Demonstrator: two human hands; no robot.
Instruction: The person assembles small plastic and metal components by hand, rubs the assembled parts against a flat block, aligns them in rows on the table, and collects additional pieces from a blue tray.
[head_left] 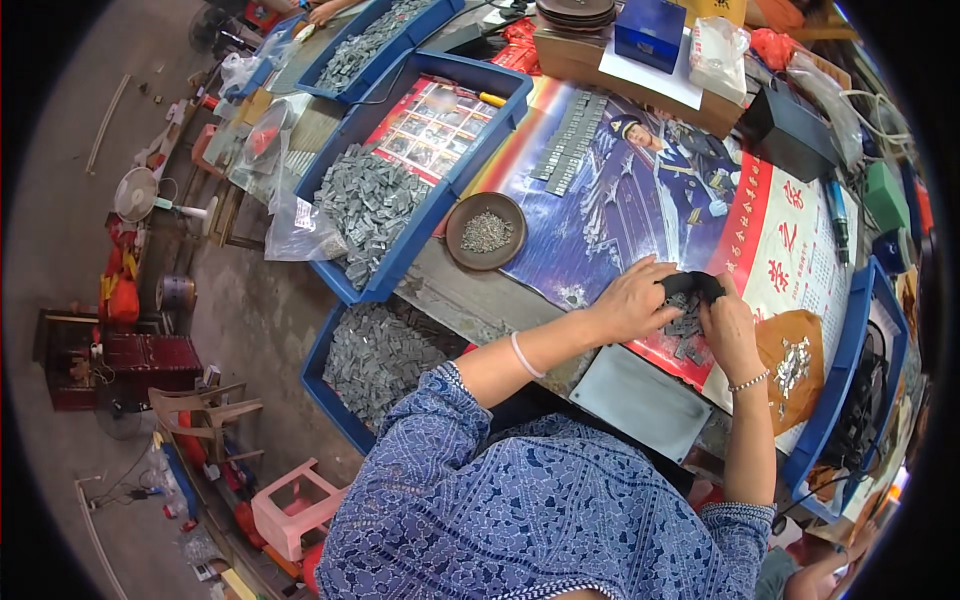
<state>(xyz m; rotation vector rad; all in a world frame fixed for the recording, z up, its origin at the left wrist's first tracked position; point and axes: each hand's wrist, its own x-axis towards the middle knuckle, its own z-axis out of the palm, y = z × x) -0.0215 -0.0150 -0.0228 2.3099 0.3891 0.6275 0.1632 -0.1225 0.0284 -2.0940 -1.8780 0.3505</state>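
Note:
My left hand [638, 300] and my right hand [730, 325] are close together at the near right of the table. Between them is a dark, soft-looking black piece [697, 284], perhaps cloth, and the fingers of both hands are closed on its two ends. Just below it, a small heap of grey metal pieces [688, 325] lies on the poster [615, 235]. Some of the pieces are hidden by my fingers. Beside my right wrist, small silvery parts [793, 366] rest on an orange-brown sheet [775, 335].
Blue trays [470, 165] of grey metal pieces stand to the left. A brown bowl [507, 215] holds tiny metal parts. Rows of grey strips [570, 142] lie on the poster. A pale tray [640, 400] sits at the near edge, and a blue bin [845, 400] is at right.

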